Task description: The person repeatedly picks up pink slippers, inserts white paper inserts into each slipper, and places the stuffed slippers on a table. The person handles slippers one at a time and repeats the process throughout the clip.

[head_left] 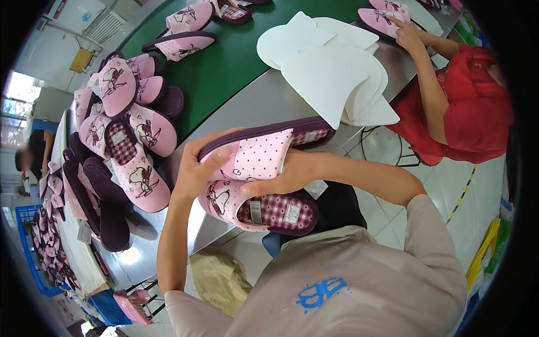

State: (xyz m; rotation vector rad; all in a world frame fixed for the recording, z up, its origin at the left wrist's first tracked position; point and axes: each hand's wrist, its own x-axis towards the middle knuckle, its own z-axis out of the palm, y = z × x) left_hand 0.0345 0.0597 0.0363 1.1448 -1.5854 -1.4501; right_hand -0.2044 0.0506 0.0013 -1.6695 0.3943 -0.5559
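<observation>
Left hand [196, 168] and right hand [281, 177] each closed around pink slipper pair [255, 185], held just beside counter [264, 106] edge.

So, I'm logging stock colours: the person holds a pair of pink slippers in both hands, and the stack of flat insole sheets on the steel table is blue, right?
Not quite. The head view shows the stack of flat insole sheets is white, not blue. The rest holds: left hand and right hand hold the pair of pink slippers beside the steel table.
</observation>
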